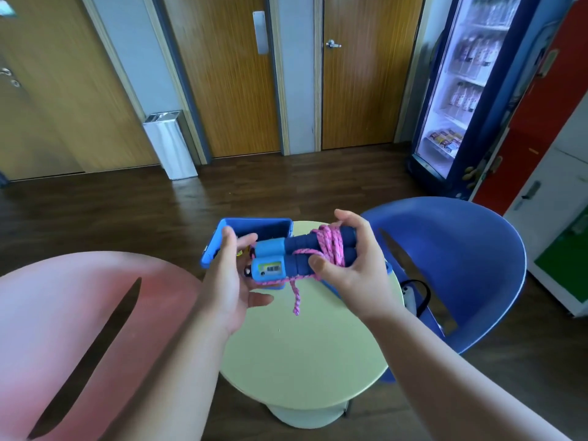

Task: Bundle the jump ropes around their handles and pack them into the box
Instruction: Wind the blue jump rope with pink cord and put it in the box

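A jump rope with two dark blue foam handles and light blue counter ends is held above the small round table. Pink braided rope is wound around the handles, and a loose end hangs down. My right hand grips the wound end of the handles. My left hand is at the counter end with fingers spread, touching it lightly. An open blue box sits on the table's far side, right behind the handles.
A pink chair stands at the left and a blue chair at the right, with a black and white object on its seat. A metal bin, wooden doors and a drinks fridge are beyond.
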